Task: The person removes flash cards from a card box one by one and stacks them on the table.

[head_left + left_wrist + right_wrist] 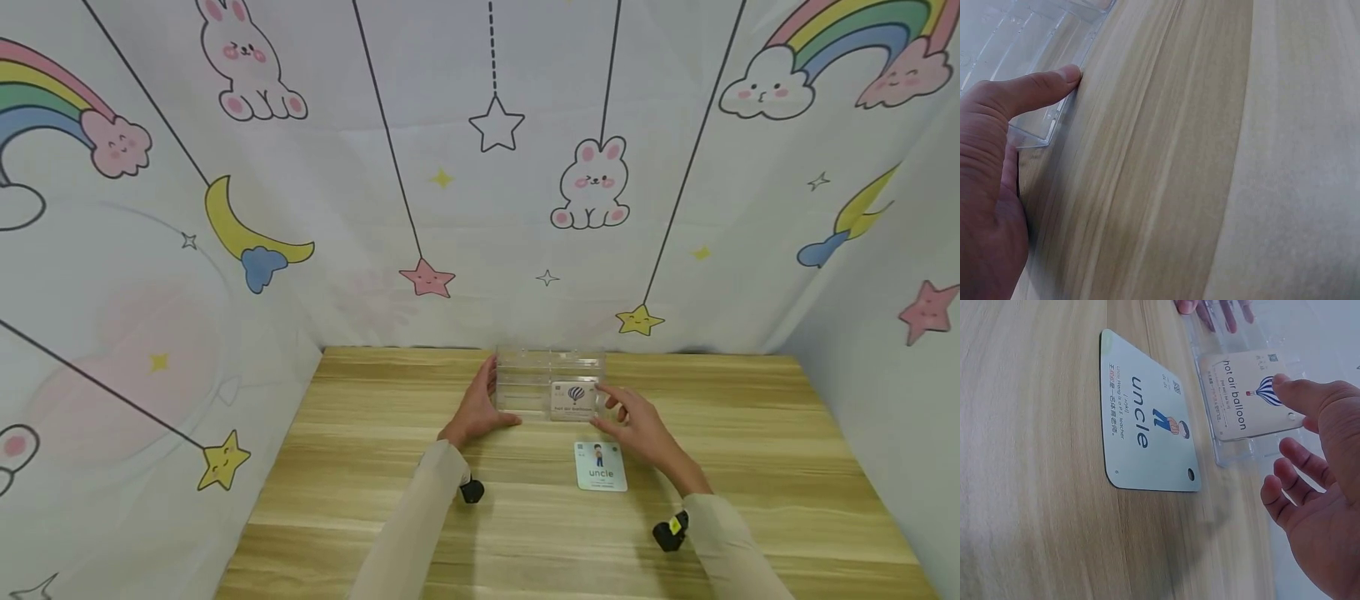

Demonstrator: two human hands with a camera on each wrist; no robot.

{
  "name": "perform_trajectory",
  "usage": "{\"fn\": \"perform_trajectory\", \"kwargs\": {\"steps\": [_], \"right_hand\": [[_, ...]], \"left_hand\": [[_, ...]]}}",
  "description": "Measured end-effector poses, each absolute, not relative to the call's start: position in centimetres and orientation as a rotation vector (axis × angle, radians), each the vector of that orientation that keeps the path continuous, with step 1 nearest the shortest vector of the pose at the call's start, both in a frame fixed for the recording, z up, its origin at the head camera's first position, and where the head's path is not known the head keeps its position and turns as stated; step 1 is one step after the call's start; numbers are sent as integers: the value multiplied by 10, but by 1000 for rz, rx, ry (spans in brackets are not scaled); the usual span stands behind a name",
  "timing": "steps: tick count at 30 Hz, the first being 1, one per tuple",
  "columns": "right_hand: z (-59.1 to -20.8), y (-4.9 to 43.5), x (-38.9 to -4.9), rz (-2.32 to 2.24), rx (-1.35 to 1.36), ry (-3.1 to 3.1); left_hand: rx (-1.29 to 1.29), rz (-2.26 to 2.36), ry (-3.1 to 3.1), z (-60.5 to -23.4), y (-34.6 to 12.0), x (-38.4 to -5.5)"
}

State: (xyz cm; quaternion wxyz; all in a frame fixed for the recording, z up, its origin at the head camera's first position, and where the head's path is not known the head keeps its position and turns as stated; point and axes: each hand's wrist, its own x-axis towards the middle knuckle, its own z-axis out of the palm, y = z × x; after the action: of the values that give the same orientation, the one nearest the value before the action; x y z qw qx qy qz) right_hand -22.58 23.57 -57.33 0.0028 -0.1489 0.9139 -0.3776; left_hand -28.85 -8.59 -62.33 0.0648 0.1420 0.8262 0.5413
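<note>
A clear plastic case (523,400) with several compartments lies at the back of the table. My left hand (478,408) holds its near left corner, the thumb (1054,84) along the front edge and the fingers by the left side, partly hidden. A "hot air balloon" card (573,402) sits in the near right compartment, striped balloon facing up. Around the card's right side my right hand (637,425) has thumb and index finger, while its other fingers (1300,465) are loosely bent beside the case. A pale green "uncle" card (600,467) lies on the table before the case.
The wood-grain table (360,492) meets a white printed curtain (487,308) just behind the case. Curtains also hang at both sides. A small black camera (472,490) is on the left wrist and another black camera (670,533) on the right wrist.
</note>
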Motion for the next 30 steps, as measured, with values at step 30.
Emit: {"fn": "perform_trajectory", "kwargs": {"steps": [30], "right_hand": [[-577, 233, -220, -1258, -491, 2871]], "left_hand": [[433, 1612, 2498, -626, -87, -287]]}}
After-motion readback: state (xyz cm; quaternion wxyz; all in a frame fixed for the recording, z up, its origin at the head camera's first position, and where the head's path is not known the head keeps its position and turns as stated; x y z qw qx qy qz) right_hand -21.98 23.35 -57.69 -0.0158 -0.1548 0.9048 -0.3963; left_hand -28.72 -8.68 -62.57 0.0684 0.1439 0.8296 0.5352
